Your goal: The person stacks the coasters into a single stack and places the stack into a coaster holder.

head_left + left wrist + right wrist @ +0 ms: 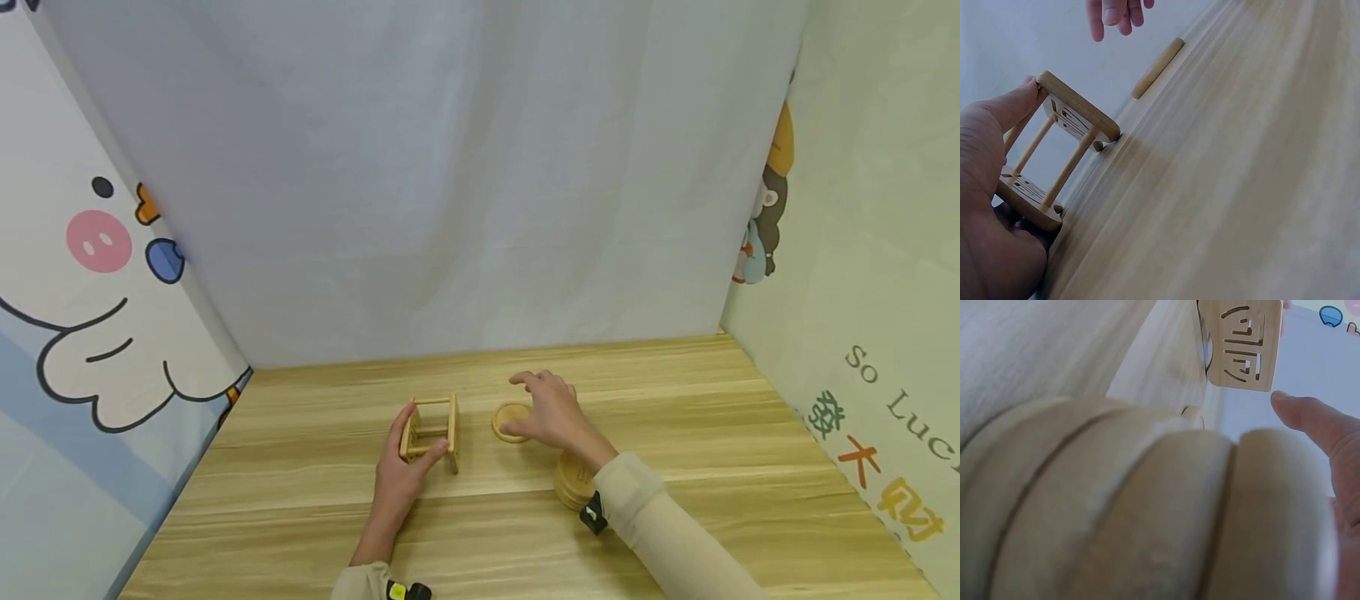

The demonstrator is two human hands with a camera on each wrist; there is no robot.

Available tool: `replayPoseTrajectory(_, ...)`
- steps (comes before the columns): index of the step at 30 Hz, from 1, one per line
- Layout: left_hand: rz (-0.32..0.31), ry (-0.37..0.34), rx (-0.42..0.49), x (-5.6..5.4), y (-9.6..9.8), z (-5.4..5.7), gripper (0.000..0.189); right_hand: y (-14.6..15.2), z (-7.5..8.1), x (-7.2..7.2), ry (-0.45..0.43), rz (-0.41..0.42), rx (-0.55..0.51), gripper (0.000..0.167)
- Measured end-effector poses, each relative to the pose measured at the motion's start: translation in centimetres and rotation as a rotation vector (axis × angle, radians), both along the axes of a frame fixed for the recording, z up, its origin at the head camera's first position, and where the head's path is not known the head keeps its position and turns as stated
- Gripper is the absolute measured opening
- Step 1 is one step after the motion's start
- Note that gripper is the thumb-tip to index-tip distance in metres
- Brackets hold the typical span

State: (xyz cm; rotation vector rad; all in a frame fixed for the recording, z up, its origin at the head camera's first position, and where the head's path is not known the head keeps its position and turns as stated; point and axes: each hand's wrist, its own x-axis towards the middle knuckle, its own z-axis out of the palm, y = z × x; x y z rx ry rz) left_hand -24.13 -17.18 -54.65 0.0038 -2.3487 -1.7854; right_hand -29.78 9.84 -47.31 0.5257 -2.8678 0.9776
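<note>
My left hand [400,483] grips a small wooden coaster rack [453,427], its thumb on one side and its fingers around the other. In the left wrist view the rack [1079,107] has two slotted side panels joined by round dowels, and it stands on the table. A round wooden coaster [512,412] lies flat to the right of the rack. Over this coaster hovers my right hand [553,412], thumb and fingers spread apart, holding nothing. The left wrist view shows a gap between those fingers [1112,14] and the coaster [1157,69].
A stack of several round wooden coasters [572,485] sits under my right forearm, close to the wrist, and fills the front of the right wrist view. The wood-grain table [315,450] ends at a pale cloth backdrop [450,208], with printed cloths at both sides.
</note>
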Motion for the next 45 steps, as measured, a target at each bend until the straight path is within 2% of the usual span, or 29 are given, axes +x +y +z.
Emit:
replayPoseTrajectory(17, 0.011, -0.001, 0.003, 0.1, -0.3, 0.0, 0.089, -0.9, -0.5, -1.2, -0.051, 0.023, 0.041, 0.081)
replayPoseTrajectory(18, 0.009, -0.001, 0.003, 0.1, -0.4, 0.0, 0.089, -0.9, -0.6, -1.2, -0.056, 0.024, 0.044, 0.08)
replayPoseTrajectory(19, 0.009, -0.002, 0.007, -0.2, -0.6, -0.6, 0.089, -1.0, -0.6, -1.1, -0.059, 0.025, 0.048, 0.08)
replayPoseTrajectory(22, 0.012, -0.002, 0.01, -0.3, -0.5, -0.7, 0.089, -1.2, -0.7, -1.0, -0.069, 0.019, 0.056, 0.08)
replayPoseTrajectory(30, 0.035, 0.059, -0.027, 0.1, -0.1, -0.4, 0.09, -1.4, -1.3, -1.0, -0.068, 0.007, 0.084, 0.079)
replayPoseTrajectory(37, 0.01, 0.003, 0.009, 0.0, -0.1, -0.2, 0.089, -1.4, -1.8, -0.9, -0.054, 0.026, 0.092, 0.078)
replayPoseTrajectory(45, 0.003, -0.005, 0.014, 0.1, 0.1, 0.1, 0.089, -1.4, -2.5, -0.9, -0.04, 0.019, 0.119, 0.075)
